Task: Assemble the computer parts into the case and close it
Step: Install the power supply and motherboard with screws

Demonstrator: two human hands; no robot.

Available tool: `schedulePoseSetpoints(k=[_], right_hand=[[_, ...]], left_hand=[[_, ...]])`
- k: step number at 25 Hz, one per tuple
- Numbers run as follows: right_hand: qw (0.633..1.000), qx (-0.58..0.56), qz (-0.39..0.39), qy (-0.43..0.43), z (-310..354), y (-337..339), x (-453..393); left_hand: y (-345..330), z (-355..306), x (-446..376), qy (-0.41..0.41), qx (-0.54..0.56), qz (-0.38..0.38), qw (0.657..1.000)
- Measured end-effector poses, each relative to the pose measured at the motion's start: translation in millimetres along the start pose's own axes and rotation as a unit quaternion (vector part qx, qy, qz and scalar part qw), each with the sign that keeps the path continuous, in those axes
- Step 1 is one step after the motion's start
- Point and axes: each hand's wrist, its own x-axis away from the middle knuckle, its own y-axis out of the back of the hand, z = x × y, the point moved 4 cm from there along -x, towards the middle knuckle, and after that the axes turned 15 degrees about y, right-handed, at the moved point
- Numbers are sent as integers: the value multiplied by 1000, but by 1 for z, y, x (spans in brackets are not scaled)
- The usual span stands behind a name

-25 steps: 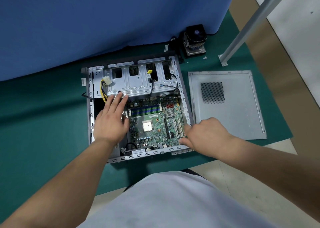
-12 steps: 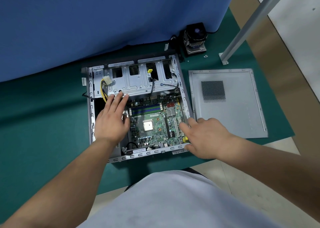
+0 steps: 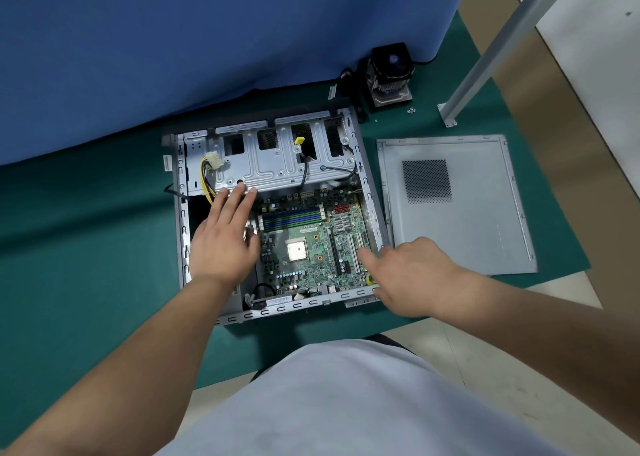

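Note:
An open grey computer case [image 3: 181, 213] lies flat on a green mat, with a green motherboard [image 3: 311, 244] inside it. My left hand [image 3: 225, 241] lies flat over the board's left edge, fingers straight, fingertips at the metal drive cage [image 3: 277, 165]. My right hand [image 3: 408, 275] hovers over the board's near right corner and the case rim, fingers loosely extended toward the expansion slots, holding nothing. The grey side panel [image 3: 478, 220] lies flat to the right of the case. A CPU cooler with fan [image 3: 391, 75] stands behind the case's far right corner.
A blue cloth wall [image 3: 207, 40] rises behind the case. A slanted metal post [image 3: 491, 47] is anchored on the mat at the far right. Small screws [image 3: 411, 111] lie near the cooler. The green mat [image 3: 86, 248] ends at a tiled floor on the right and near side.
My right hand moved left and forward from the case's near right corner onto the board's right edge. My left hand has stayed in place.

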Motion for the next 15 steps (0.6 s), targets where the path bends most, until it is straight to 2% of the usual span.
schedulePoseSetpoints(k=[9,12,15], right_hand=[[1000,-19,0,-4,-8,11,2],[998,-46,-30,-18,-18,20,4],[987,-127,-79,-64,-40,35,11]], left_hand=[[-1,1,-2,-2,7,1,1000],[1,-1,-1,-3,13,11,1000],[3,1,1,1,31,14,999]])
